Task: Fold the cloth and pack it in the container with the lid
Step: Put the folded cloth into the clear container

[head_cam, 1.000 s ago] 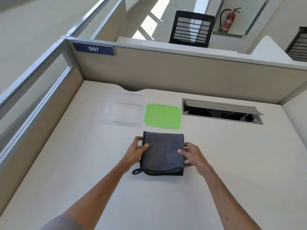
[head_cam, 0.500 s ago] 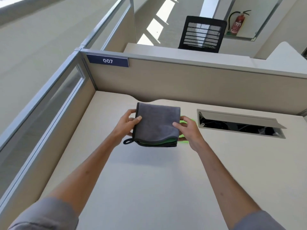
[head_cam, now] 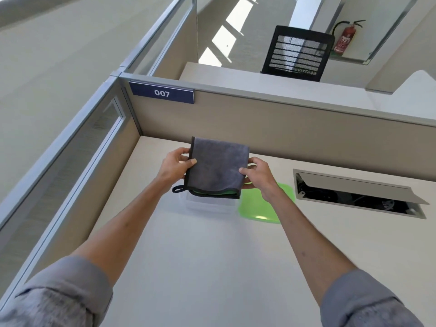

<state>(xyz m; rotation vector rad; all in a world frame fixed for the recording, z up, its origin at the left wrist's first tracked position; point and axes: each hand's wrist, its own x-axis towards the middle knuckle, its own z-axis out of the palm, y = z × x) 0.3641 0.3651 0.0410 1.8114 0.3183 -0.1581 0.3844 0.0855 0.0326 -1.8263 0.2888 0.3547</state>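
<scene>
Both hands, left (head_cam: 175, 167) and right (head_cam: 258, 177), pinch the folded cloth (head_cam: 218, 168) directly above the clear container (head_cam: 207, 205).

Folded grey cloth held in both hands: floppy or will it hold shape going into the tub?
Likely floppy: the cloth sags along its near edge, layers gaping to show green inside. Probably light, since the left hand and right hand pinch only its sides. The fold may spring open once released into the container.

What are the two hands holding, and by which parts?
The folded grey cloth: left hand pinches its left edge, right hand its right edge.
</scene>
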